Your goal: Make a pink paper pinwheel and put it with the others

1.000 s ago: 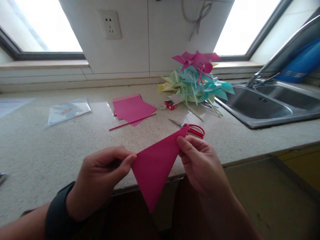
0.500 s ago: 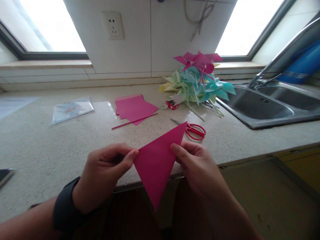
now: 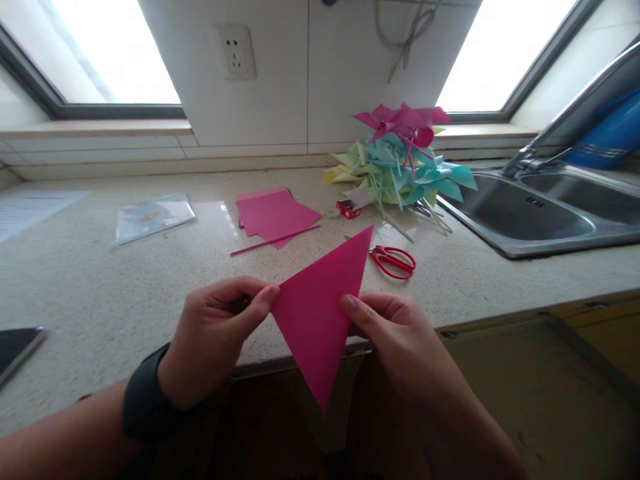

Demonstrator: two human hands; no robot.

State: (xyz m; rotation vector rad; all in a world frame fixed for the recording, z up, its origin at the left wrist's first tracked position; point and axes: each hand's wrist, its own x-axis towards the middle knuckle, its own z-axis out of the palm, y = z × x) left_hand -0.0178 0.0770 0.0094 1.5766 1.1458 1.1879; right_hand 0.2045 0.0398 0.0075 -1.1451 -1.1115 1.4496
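Note:
A pink sheet of paper (image 3: 317, 303), folded to a triangle, is held up between both hands over the counter's front edge. My left hand (image 3: 217, 337) pinches its left corner between thumb and fingers. On the opposite side my right hand (image 3: 393, 340) grips the edge, thumb on the front face and fingers behind, out of sight. One point of the triangle aims up and right, another hangs down. Just behind the paper lie red-handled scissors (image 3: 394, 262), their blades mostly covered by it. Farther back are a stack of pink paper sheets (image 3: 275, 212) and a thin pink stick (image 3: 275, 241).
Paper pinwheels (image 3: 400, 160) in pink, blue, green and yellow are piled at the back right, beside a steel sink (image 3: 530, 217). A small red box (image 3: 349, 208) sits near them. Leftward lie a clear plastic packet (image 3: 155, 217) and a dark flat object (image 3: 17, 350).
The triangle's upper tip has risen slightly and covers more of the scissors' blades. Both hands keep their hold. The whole view has shifted slightly.

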